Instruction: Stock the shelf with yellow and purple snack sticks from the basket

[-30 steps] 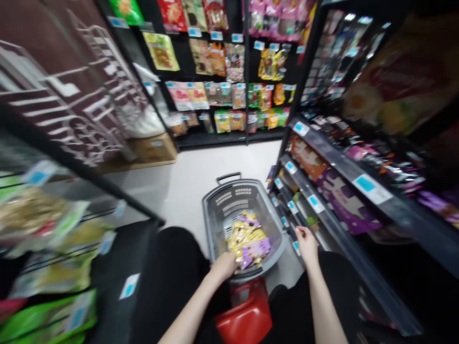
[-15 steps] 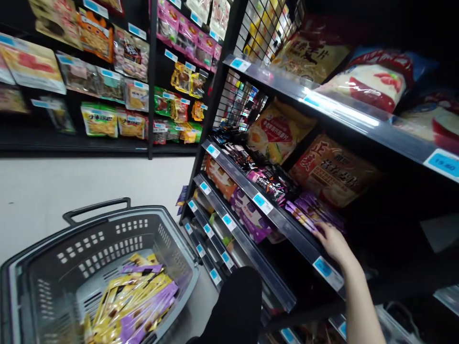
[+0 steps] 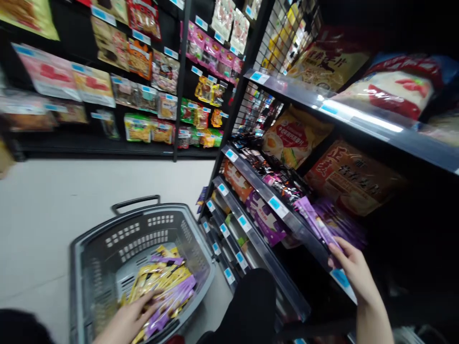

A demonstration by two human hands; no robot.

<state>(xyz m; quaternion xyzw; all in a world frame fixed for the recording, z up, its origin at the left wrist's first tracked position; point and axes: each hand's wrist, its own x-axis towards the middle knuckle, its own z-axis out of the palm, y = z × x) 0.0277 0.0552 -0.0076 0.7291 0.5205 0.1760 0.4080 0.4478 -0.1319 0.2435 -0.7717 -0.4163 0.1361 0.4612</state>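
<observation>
Newly lifted, purple packaging point(image 3: 312, 217) (narrow, pale-streaked) juts from the right hand point(image 3: 353, 267)

Glare along upper shelf edge point(image 3: 358, 118)

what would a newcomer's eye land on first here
Probably the gray basket at lower left, with yellow and purple packets inside and the left hand over them. Next, the right hand, holding at least one slim purple packet above the front edge of the dark shelf at right. Beyond, colorful bags hang in rows.
</observation>
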